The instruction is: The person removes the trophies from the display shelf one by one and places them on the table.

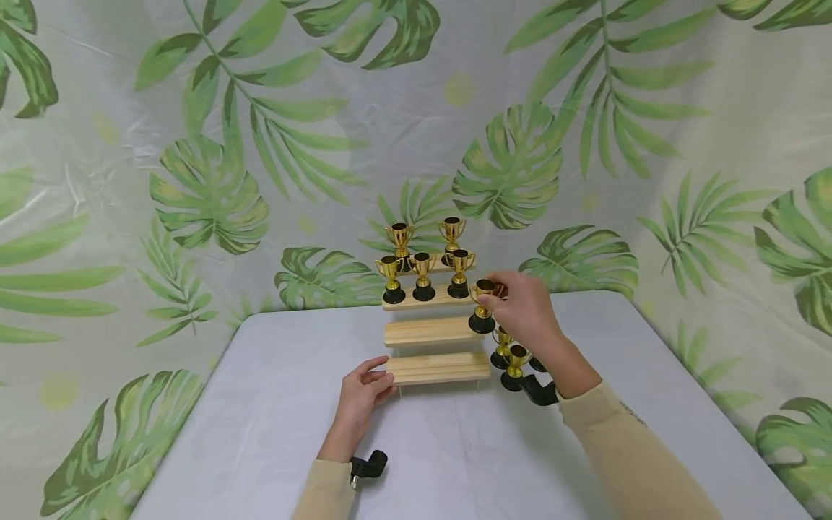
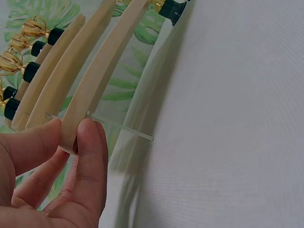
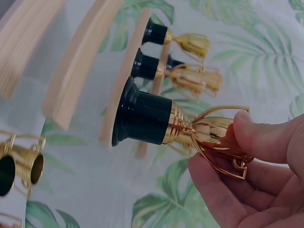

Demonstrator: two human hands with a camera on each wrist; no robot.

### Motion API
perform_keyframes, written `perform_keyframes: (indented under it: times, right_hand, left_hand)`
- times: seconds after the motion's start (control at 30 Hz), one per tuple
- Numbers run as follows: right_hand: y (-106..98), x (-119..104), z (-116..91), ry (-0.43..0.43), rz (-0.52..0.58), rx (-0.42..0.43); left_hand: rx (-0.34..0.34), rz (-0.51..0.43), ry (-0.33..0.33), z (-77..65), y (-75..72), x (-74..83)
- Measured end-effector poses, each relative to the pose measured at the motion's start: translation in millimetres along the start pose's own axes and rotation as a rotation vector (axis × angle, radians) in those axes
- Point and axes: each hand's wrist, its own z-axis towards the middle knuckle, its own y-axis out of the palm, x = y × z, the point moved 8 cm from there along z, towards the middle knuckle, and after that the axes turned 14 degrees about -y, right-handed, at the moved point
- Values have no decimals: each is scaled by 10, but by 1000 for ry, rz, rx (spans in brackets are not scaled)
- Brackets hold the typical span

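A small gold trophy cup with a black base is in my right hand, thumb and fingers pinching its cup and handles. In the head view it is at the right end of the wooden tiered stand, above the tabletop. My left hand pinches the left end of the stand's lowest plank between thumb and fingers. Three trophies stand on the second plank from the top. Two more trophies are on the top plank. The two lower planks hold none.
Several other gold trophies stand on the white-covered table right of the stand, partly hidden by my right hand and wrist. A leaf-print curtain hangs behind the table. Clear thin legs hold up the lowest plank.
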Motion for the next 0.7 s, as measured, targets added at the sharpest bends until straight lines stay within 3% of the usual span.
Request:
perform_keyframes:
  times: [0.3, 0.7]
  right_hand:
    - [-206, 175, -127, 46, -44, -13]
    - [-531, 430, -363, 39, -138, 51]
  left_hand:
    - [26, 9, 3, 8, -16, -10]
    - [24, 6, 5, 23, -14, -14]
